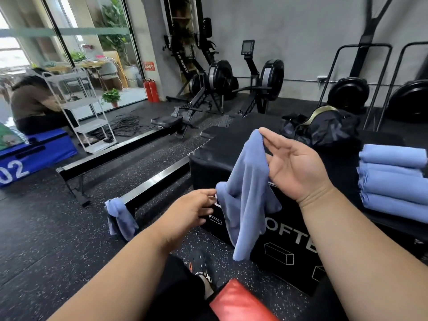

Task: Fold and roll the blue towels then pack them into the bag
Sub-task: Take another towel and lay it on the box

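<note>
Pinched between the right hand's (298, 163) thumb and first finger was the top corner of a blue towel (247, 193), its other fingers loose. That towel hung down in front of a black box (273, 246). Lower left, the left hand (192, 212) held the towel's side edge. Right of the hands sat a stack of folded towels (393, 181). Behind them lay the black bag (322, 128).

Daylight pours in through the glass wall (69, 54) at upper left, washing out that corner, while the floor (46, 228) and the gear at the back stay dim. Shadows are soft. Wide-angle bending curves lines near the edges, and the whole picture looks slightly soft
</note>
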Tool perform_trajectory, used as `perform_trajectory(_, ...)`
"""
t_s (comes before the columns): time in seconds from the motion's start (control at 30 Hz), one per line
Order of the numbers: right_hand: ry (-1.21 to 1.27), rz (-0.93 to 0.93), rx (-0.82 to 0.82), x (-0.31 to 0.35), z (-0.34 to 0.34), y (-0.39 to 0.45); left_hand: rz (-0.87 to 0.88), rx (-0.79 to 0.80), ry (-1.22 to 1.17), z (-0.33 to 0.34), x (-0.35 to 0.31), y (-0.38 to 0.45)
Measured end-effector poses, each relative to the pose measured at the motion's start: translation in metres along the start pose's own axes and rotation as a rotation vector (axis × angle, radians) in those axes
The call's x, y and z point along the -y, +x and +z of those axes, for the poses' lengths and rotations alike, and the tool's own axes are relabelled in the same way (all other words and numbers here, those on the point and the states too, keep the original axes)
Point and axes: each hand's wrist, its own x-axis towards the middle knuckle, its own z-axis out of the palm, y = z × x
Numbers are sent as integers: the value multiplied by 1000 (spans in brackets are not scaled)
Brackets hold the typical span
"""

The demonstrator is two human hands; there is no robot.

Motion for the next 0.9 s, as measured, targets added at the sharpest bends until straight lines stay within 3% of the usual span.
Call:
perform_trajectory(0.1,13,-7,-1,5,0,1,-70,-115,8,0,13,4)
perform_trajectory(0.3,28,-11,10,10,0,-2,-75,-98,-1,13,9,15)
perform_trajectory(0.53,5,-17,39,13,-2,-8,-121,92,-76,42,-5,31)
perform_trajectory(0.8,-52,-3,55,17,-12,-7,-15,-18,-181,42,3,45)
perform_trajectory(0.9,-103,-43,-8,20,-18,-6,65,-128,-253,25,-1,51)
